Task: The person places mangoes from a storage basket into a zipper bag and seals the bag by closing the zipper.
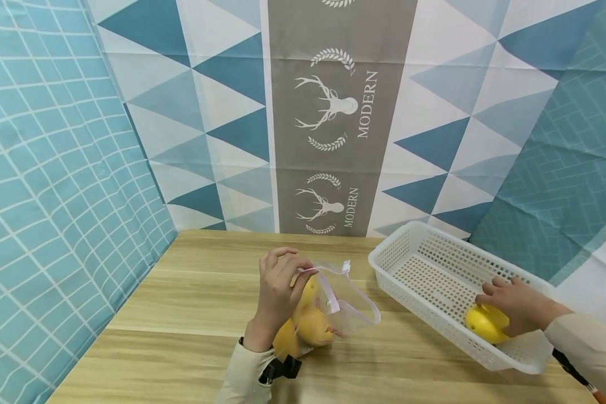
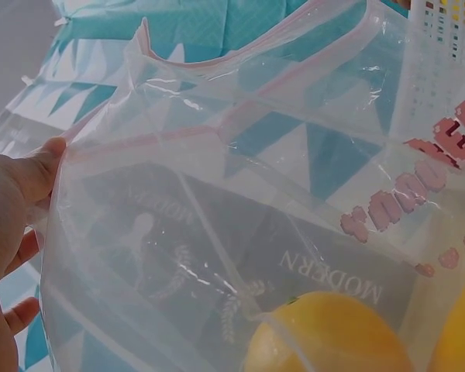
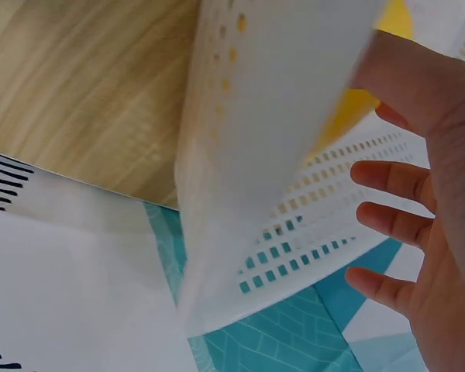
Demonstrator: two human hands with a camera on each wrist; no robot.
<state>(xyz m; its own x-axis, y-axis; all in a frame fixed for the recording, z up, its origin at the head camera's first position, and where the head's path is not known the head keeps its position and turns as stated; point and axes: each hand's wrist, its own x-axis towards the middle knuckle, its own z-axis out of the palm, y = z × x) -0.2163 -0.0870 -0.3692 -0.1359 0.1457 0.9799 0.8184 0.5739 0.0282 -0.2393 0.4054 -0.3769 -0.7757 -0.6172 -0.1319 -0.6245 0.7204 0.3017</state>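
My left hand [image 1: 283,283] pinches the rim of a clear zip bag [image 1: 356,314] between thumb and fingers; the bag's mouth gapes toward the right. Several round yellow-orange fruits [image 1: 314,327] sit inside it, one fruit [image 2: 329,337] showing a small green spot in the left wrist view. At the right, my right hand [image 1: 522,303] reaches into a white perforated basket [image 1: 429,280] and holds a smooth yellow fruit [image 1: 486,324] near its close wall. In the right wrist view, thumb and forefinger are at the fruit [image 3: 353,116], while the other fingers [image 3: 391,182] spread apart from it.
Both bag and basket stand on a wood-grain table [image 1: 182,314]. A patterned cloth wall [image 1: 328,112] rises behind them, and blue tiled sheeting [image 1: 55,185] stands along the left side. Pink lettering [image 2: 407,194] is printed on the bag.
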